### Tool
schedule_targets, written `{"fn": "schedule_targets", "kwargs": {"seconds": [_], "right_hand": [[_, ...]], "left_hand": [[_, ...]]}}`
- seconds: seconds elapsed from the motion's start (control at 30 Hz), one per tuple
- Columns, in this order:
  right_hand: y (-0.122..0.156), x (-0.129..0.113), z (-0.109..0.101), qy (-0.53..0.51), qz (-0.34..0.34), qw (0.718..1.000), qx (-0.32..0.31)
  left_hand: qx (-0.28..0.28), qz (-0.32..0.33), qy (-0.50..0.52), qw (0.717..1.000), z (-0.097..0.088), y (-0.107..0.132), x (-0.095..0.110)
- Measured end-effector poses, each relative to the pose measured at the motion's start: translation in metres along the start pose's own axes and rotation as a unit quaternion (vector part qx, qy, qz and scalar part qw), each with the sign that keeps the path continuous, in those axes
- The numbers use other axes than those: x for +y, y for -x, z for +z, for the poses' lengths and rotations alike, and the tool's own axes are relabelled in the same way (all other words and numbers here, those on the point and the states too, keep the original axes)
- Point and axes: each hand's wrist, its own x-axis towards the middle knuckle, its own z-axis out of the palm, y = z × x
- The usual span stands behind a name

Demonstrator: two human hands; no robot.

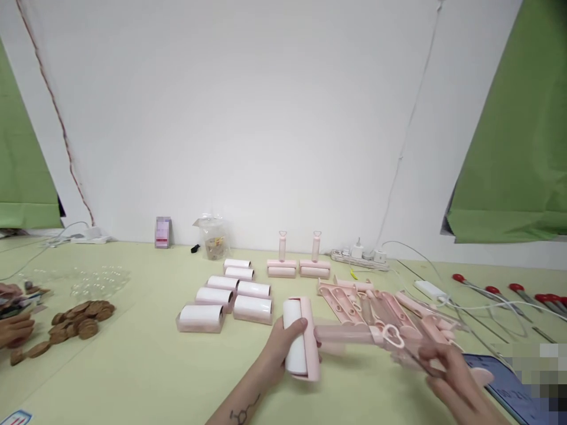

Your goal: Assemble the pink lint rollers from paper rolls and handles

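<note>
My left hand is wrapped round the head of a pink lint roller, whose white paper roll faces left. The roller's clear pink handle points right and ends in a heart-shaped loop. My right hand has its fingers closed on a thin metal tool, its tip close to the loop. I cannot make out the tool's exact kind, as motion smears it. Behind the right hand lies a pile of pink lint roller parts.
Several white paper rolls in clear covers stand left of centre. Two assembled lint rollers lean at the wall by a power strip. Red-ended tools and a phone lie right. Far left, another person's hand is near brown discs.
</note>
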Motion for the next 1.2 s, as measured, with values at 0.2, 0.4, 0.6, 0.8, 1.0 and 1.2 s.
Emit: {"fn": "schedule_targets", "kwargs": {"seconds": [0.2, 0.4, 0.6, 0.8, 1.0, 1.2], "right_hand": [[-0.001, -0.042, -0.031, -0.050, -0.056, 0.992, -0.099], [0.003, -0.086, -0.012, 0.039, -0.163, 0.976, -0.137], [0.012, -0.082, -0.013, 0.057, -0.202, 0.969, -0.132], [0.011, -0.078, -0.010, 0.049, -0.197, 0.966, -0.161], [0.008, -0.075, 0.000, 0.053, -0.119, 0.971, -0.200], [0.019, -0.071, 0.021, 0.115, -0.156, 0.967, -0.167]], "left_hand": [[0.011, 0.085, -0.207, 0.975, 0.008, -0.001, -0.014], [-0.009, 0.138, -0.285, 0.948, 0.012, 0.002, -0.022], [-0.018, 0.151, -0.300, 0.942, 0.016, 0.006, -0.018], [-0.051, 0.155, -0.313, 0.936, 0.017, 0.007, -0.021], [-0.081, 0.153, -0.336, 0.926, 0.015, 0.006, -0.020], [-0.032, 0.184, -0.377, 0.907, 0.012, 0.006, -0.021]]}}
